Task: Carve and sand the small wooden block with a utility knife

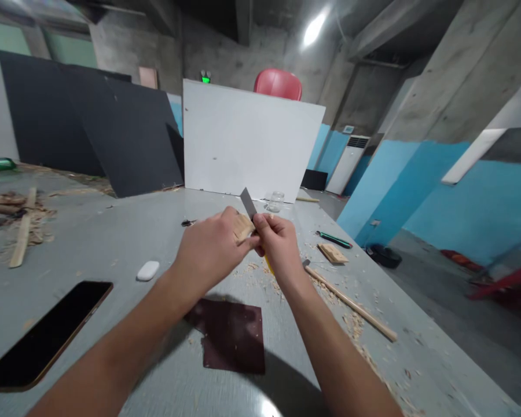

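My left hand [212,243] is closed around a small pale block of wood [243,228], which shows between thumb and fingers. In my right hand [280,246] is a utility knife [248,202] with a yellow handle, its wide grey blade pointing up and away. The blade's base lies close beside the wood, and my two thumbs nearly meet there. Most of the knife handle is hidden by my right palm. Below the hands, a dark red sheet of sandpaper [234,339] lies flat on the grey table [156,341].
Right of my hands lie a wooden-handled tool [351,301], a carved wood piece [332,253], a green-black pen-like tool [334,239] and shavings. A glass jar [276,201] stands ahead by a white board [252,139]. Leftward are a phone [47,333], white case [148,270] and wood scraps [24,231].
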`<state>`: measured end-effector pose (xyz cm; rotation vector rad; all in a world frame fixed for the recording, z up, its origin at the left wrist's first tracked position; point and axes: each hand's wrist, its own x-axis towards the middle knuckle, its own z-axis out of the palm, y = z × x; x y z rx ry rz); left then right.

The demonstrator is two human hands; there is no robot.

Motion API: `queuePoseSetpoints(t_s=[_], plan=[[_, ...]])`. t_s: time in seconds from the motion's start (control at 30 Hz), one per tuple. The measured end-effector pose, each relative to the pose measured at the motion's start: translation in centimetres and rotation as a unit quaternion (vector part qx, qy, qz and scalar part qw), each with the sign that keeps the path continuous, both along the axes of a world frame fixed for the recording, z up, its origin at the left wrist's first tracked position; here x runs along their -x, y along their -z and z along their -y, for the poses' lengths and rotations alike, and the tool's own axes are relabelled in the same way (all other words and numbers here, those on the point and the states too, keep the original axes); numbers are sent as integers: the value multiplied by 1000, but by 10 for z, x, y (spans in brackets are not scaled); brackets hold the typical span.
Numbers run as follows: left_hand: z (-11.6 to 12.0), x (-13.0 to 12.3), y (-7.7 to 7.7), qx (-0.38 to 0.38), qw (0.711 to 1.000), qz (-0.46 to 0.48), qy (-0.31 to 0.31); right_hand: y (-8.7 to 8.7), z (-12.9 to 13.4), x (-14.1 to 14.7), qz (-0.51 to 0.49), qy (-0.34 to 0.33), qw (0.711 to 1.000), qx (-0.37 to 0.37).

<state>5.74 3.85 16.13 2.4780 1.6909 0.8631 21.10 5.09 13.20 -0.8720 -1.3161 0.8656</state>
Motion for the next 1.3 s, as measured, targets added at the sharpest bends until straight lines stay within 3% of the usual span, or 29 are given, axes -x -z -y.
queuePoseSetpoints(t_s=[0.17,0.57,1.03,1.3], plan=[[-5,5,0,9,999,27,27,-8,4,-2,-38,-25,999,31],[9,15,-14,-4,989,126,77,-34,30,-25,54,-244,964,86],[19,14,-15,7,983,167,75,-33,32,-32,135,-267,950,89],[25,18,-19,14,982,140,128,-35,37,-30,114,-322,932,117]])
